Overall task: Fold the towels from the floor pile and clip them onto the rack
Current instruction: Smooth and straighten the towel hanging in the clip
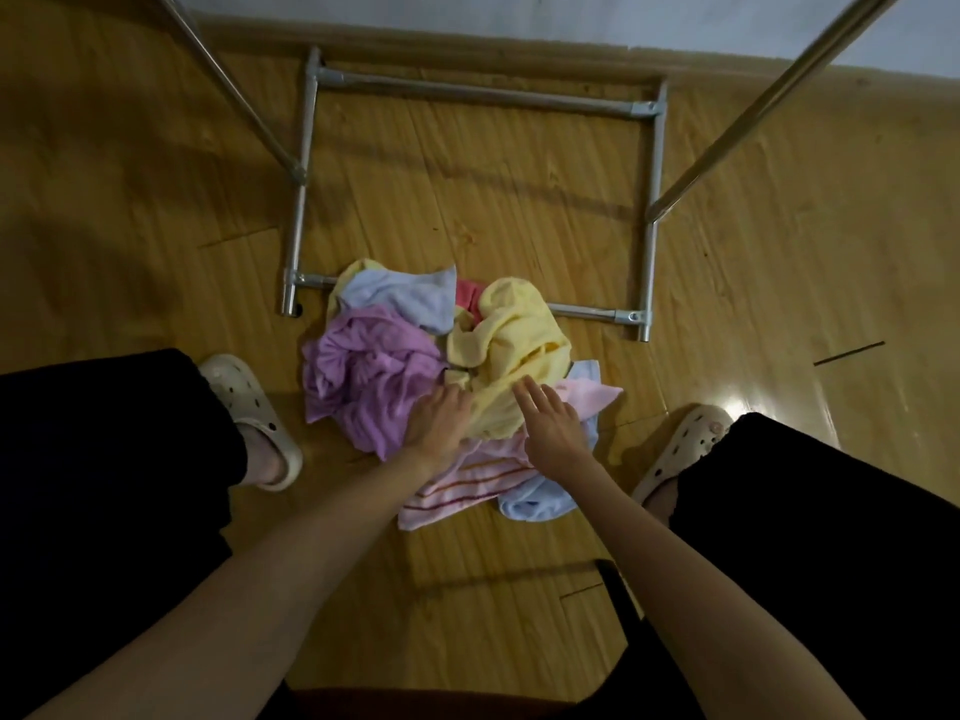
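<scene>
A pile of crumpled towels lies on the wooden floor between my feet: a purple towel (363, 366), a yellow towel (514, 340), a light blue towel (410, 296), a pink striped towel (457, 485) and a bit of red cloth (467, 296). My left hand (436, 423) reaches into the pile where purple and yellow meet; its fingertips are hidden in the fabric. With straight fingers, my right hand (550, 428) hovers over or touches the yellow towel's near edge. The metal rack's base frame (652, 210) stands just beyond the pile, its near bar partly covered by towels.
Two slanted rack poles (769, 101) rise toward me at left and right. My feet in pale clogs (260, 423) flank the pile, black trousers at both sides. A skirting board and wall (519, 18) run behind the rack.
</scene>
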`<state>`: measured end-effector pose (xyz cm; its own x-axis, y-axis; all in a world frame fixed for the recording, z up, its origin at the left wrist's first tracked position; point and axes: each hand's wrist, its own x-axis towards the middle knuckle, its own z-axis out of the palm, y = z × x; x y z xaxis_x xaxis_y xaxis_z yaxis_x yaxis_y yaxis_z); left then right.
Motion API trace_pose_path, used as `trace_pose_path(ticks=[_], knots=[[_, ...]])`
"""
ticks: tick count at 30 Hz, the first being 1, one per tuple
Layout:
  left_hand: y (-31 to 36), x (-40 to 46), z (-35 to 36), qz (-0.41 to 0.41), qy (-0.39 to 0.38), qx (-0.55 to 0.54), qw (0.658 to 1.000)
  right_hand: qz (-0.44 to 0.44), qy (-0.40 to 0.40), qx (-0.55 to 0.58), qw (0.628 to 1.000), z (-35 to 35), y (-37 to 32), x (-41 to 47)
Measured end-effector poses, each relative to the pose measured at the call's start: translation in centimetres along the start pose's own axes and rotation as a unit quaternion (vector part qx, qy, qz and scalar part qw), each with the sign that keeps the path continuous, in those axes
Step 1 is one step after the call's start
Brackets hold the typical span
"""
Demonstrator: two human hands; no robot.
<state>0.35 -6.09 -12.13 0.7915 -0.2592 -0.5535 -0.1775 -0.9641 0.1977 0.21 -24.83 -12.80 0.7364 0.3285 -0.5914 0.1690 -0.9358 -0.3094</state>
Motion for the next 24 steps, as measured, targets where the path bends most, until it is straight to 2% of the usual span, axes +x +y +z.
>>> trace_pose_path(ticks=[4,10,14,19,24], knots=[[0.2,0.3,-0.2,-0.009,0.011,-0.035,0.999,0.005,0.005,0.026,1.0,0.3,-0.6,0.4],[-0.1,-0.6,-3.3,0.067,0.065,-0.204,0.975,0.007,0.031,0.024,0.999,-1.6,-1.5,0.8],[-0.1,-2.5,-7.5,0.064,0.124,-0.252,0.958,-0.032,0.115,0.007,0.993,-4.1,-2.5,-0.2],[-0.9,-6.0,-12.3,0.029,0.19,-0.318,0.928,-0.059,0.231,0.051,0.97,-8.3,-4.0,-3.6],[-0.5,-10.2,-17.2,0.065,0.255,-0.324,0.909,-0.055,0.278,0.075,0.956,-12.8,-5.1,-7.8]])
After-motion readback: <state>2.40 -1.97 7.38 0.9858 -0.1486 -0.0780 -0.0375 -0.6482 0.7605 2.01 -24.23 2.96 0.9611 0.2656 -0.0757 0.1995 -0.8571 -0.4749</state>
